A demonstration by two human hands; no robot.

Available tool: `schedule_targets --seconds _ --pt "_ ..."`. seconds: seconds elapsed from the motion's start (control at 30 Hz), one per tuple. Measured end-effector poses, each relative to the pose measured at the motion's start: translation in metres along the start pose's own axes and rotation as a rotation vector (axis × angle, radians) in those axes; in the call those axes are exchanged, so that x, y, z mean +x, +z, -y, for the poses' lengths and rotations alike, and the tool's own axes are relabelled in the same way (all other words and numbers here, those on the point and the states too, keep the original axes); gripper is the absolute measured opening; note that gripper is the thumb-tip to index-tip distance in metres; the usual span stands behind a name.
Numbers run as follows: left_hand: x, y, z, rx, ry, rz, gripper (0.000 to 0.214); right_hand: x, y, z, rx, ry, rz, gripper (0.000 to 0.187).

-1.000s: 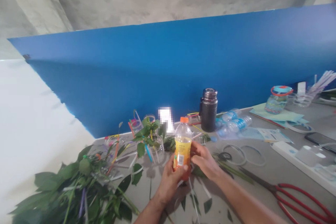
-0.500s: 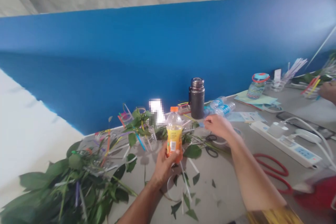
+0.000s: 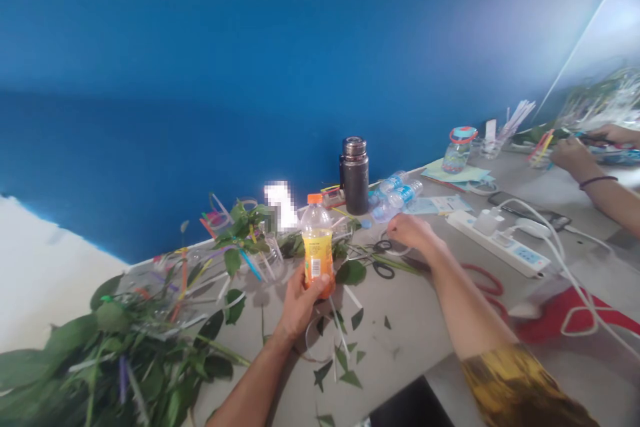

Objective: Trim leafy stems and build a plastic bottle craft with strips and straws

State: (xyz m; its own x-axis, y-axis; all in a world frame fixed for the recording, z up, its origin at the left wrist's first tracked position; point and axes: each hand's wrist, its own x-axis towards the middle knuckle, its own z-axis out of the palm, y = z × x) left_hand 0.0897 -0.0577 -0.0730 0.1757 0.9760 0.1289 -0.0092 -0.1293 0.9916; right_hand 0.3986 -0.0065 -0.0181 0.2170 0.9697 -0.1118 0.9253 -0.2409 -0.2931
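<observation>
My left hand (image 3: 299, 300) is closed around the lower part of a plastic juice bottle (image 3: 317, 248) with an orange cap, holding it upright over the grey table (image 3: 420, 320). My right hand (image 3: 410, 235) reaches out to the right of the bottle, down among black-handled scissors (image 3: 382, 261) and clear plastic rings; its fingers curl downward, and whether they hold anything is hidden. Leafy stems and coloured strips (image 3: 235, 247) lie just left of the bottle.
A dark flask (image 3: 355, 175) and two lying water bottles (image 3: 395, 192) stand by the blue wall. A white power strip (image 3: 500, 243) with cables, red-handled shears (image 3: 480, 280) and a leaf pile (image 3: 110, 353) flank me. Another person's hands (image 3: 580, 150) work at the far right.
My right hand left the bottle and moved right toward the scissors and rings. The view swung right, bringing another person's hands into sight. My left hand kept the bottle.
</observation>
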Motion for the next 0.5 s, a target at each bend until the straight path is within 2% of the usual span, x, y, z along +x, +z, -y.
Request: schedule_targets --seconds 0.1,0.27,0.5 --pt "0.0 -0.001 0.002 -0.011 -0.018 -0.013 0.046 -0.004 -0.001 0.003 0.014 -0.074 -0.009 0.024" --pt "0.0 -0.001 0.004 -0.02 -0.033 -0.017 0.046 -0.017 0.003 0.015 -0.019 -0.226 0.058 0.021" --pt "0.0 -0.002 0.002 0.081 -0.004 0.011 0.048 -0.03 0.016 0.033 -0.172 -0.215 0.052 0.03"
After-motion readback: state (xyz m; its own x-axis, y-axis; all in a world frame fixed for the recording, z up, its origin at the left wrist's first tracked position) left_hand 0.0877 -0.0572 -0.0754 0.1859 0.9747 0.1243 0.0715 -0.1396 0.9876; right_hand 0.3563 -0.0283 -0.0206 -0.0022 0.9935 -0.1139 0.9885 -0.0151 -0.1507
